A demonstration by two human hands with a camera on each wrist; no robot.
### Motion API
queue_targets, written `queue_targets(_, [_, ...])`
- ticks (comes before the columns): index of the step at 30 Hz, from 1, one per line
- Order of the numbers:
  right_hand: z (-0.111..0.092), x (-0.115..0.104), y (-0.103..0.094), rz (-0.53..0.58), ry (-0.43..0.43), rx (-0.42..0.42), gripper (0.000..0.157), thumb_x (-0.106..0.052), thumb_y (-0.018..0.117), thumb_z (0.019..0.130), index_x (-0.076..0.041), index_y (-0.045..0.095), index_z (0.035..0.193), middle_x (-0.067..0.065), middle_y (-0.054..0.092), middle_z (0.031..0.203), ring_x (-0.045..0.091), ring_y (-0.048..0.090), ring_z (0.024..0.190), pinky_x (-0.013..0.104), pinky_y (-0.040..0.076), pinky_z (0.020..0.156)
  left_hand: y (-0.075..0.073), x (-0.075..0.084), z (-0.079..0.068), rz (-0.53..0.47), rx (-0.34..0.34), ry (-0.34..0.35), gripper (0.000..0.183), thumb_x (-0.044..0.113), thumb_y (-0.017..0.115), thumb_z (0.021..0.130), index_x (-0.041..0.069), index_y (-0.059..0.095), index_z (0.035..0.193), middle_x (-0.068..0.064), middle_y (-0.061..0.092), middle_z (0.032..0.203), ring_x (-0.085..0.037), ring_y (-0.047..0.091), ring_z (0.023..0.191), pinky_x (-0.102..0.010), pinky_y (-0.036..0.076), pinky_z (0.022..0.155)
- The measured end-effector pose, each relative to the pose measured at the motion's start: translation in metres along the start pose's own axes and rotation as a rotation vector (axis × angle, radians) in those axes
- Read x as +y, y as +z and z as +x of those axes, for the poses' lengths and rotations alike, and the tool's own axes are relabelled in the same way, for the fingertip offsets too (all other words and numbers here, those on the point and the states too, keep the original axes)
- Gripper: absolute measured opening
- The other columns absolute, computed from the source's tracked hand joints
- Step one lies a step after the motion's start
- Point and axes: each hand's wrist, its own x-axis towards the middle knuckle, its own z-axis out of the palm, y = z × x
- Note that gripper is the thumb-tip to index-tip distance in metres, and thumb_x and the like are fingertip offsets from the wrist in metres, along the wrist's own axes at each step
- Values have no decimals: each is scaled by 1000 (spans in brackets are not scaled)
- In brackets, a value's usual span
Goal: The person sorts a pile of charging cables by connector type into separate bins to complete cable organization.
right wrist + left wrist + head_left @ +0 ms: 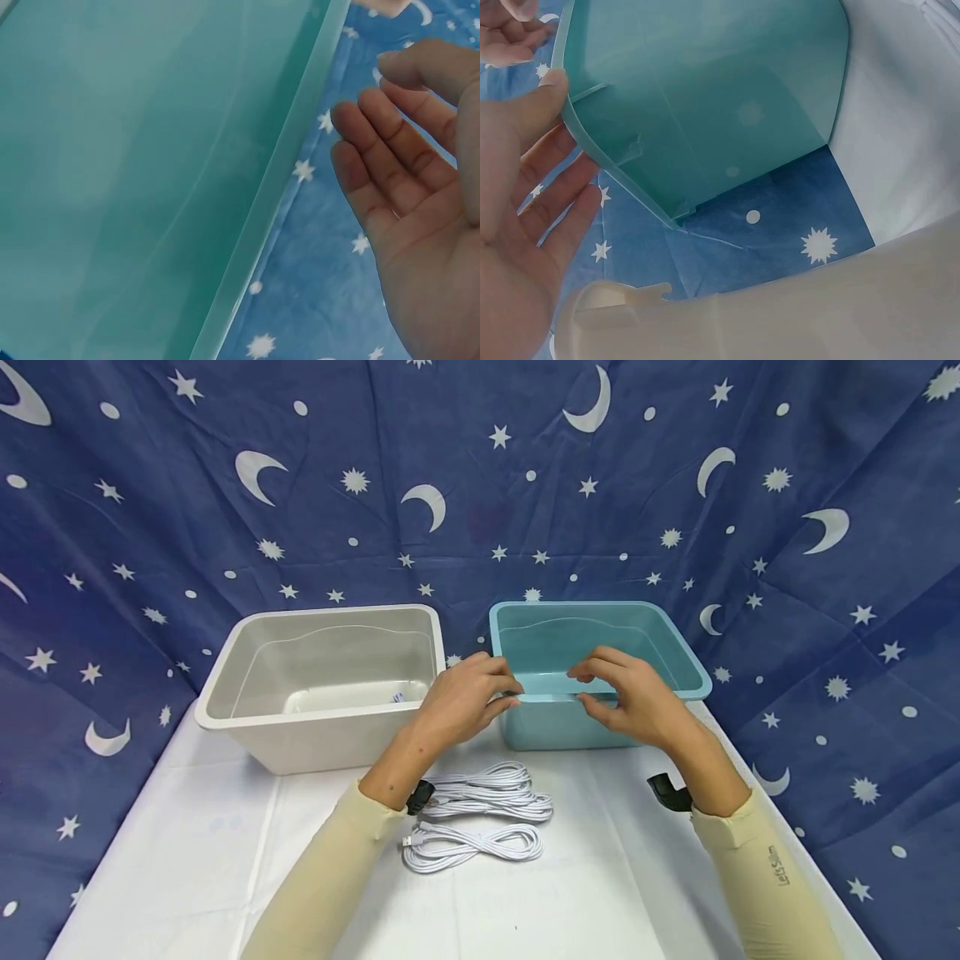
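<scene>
A teal plastic bin (577, 727) stands at the back right of the table. My left hand (471, 695) is at its front left corner, the thumb against the outer side of the rim (581, 133) and the fingers over the inner side. Over the front edge of the same bin hovers my right hand (633, 693), its fingers loosely bent and thumb apart, with nothing between them. In the right wrist view, that hand (427, 187) shows a gap between its fingertips and the teal rim (259, 217).
Left of the teal bin stands a light grey bin (315, 735), with a small white and blue item (398, 697) inside. Coiled white cables (495, 793) lie on the white tablecloth in front, and another tied cable (472, 847) lies nearer. A starry blue cloth (465, 468) hangs behind.
</scene>
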Motion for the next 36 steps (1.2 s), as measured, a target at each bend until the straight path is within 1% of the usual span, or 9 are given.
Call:
queue_targets(4, [-3, -14, 7, 47, -44, 5, 31, 5, 81, 86, -6, 74, 113, 4, 69, 107, 20, 70, 95, 41, 60, 81, -2, 0, 0, 0, -13, -6, 20, 34, 75, 100, 24, 83, 115, 11, 68, 109, -11, 56, 95, -26, 48, 77])
queue_targets(8, [-6, -24, 13, 72, -60, 15, 31, 6, 81, 85, -6, 74, 113, 3, 69, 107, 18, 70, 95, 39, 60, 81, -2, 1, 0, -5, -18, -11, 20, 34, 75, 101, 24, 83, 116, 11, 68, 108, -11, 55, 95, -26, 48, 76])
queue_targets(12, [-10, -33, 19, 80, -74, 18, 30, 3, 82, 86, -8, 73, 112, 0, 70, 107, 15, 68, 97, 35, 58, 85, -1, 1, 0, 1, -9, -14, 20, 34, 75, 100, 23, 83, 115, 11, 68, 108, -10, 55, 94, -26, 49, 75])
queue_targets(16, [-16, -40, 31, 79, -99, 4, 30, 1, 82, 85, -9, 73, 112, 0, 70, 106, 14, 69, 97, 34, 59, 84, 0, 0, 0, -5, 0, -15, 19, 31, 78, 99, 23, 83, 115, 11, 68, 108, -11, 56, 95, -26, 49, 76])
queue_targets(21, [-27, -50, 52, 82, -115, -37, 29, -1, 83, 85, -10, 73, 110, -2, 69, 106, 14, 69, 97, 33, 59, 84, 1, 0, 0, -6, 0, -10, 18, 30, 78, 99, 23, 83, 114, 10, 69, 108, -11, 57, 95, -26, 49, 76])
queue_targets(25, [-34, -57, 67, 84, -104, -92, 26, -2, 82, 87, -13, 74, 110, -4, 70, 109, 12, 68, 101, 31, 58, 88, 2, 1, 1, -2, 7, -6, 18, 30, 79, 98, 23, 83, 114, 10, 69, 108, -11, 57, 95, -26, 49, 75])
queue_targets(29, [-40, -65, 79, 90, -95, -130, 27, -4, 82, 87, -15, 74, 110, -5, 70, 111, 11, 67, 104, 31, 58, 89, 1, 1, 1, 4, 12, -3, 18, 32, 78, 99, 24, 83, 114, 11, 68, 107, -11, 56, 94, -25, 49, 75])
queue_targets(33, [-43, -72, 90, 94, -108, -164, 26, -5, 83, 87, -15, 75, 110, -5, 69, 109, 10, 66, 101, 32, 57, 87, 1, 1, 1, 4, 16, 2, 18, 32, 78, 99, 24, 83, 114, 11, 68, 107, -11, 56, 94, -26, 49, 75])
queue_targets(36, [-45, -77, 99, 74, -120, -186, 25, -7, 84, 88, -14, 75, 110, -6, 68, 108, 10, 66, 99, 32, 57, 88, 2, 1, 0, 5, 19, 2, 18, 31, 78, 99, 23, 83, 114, 11, 69, 107, -11, 57, 95, -27, 49, 75])
